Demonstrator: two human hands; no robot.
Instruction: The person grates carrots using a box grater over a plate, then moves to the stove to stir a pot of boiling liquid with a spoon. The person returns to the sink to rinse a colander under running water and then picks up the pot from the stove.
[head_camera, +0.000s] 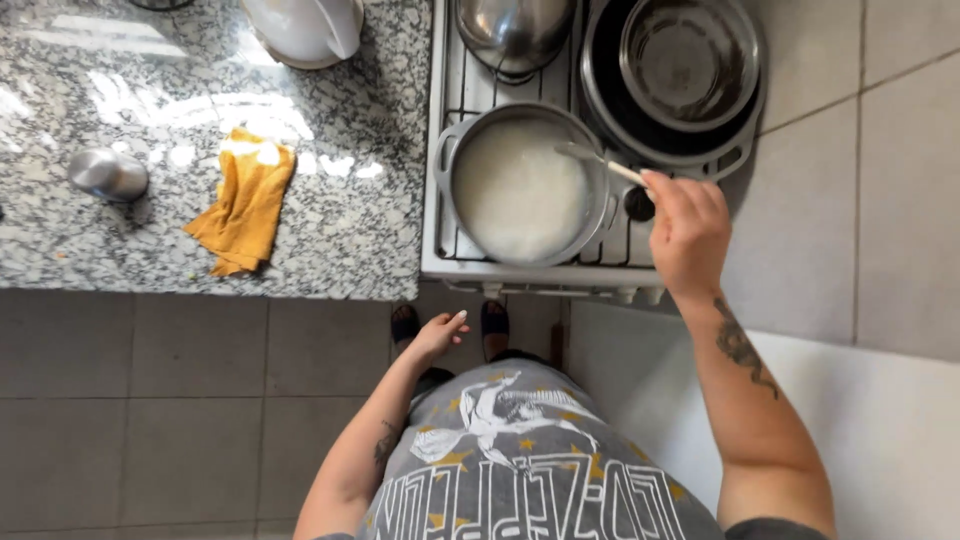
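On the white gas stove (440, 262), at its front left burner, sits a round grey metal pot (520, 185) full of pale, milky white liquid, and that's where the action is. The right hand (688, 232) is up beside the pot's right rim, fingers (668, 196) curled tight around the light wooden handle of a spoon (610, 165), whose other end dips over the rim into the white liquid. The left hand (438, 334) hangs low in front of the stove's front edge, holding nothing, fingers loosely together and slightly bent, thumb out to the side. Behind the pot stands a shiny steel kettle-like vessel (515, 35), and to its right a steel bowl (690, 60) rests inside a wide dark pan (740, 140). Over on the speckled grey granite surface (340, 230), well apart from the stove, lies a crumpled mustard-yellow cloth (245, 200), with a small rounded steel object (108, 175) further left and a white plastic item (305, 30) at the back.
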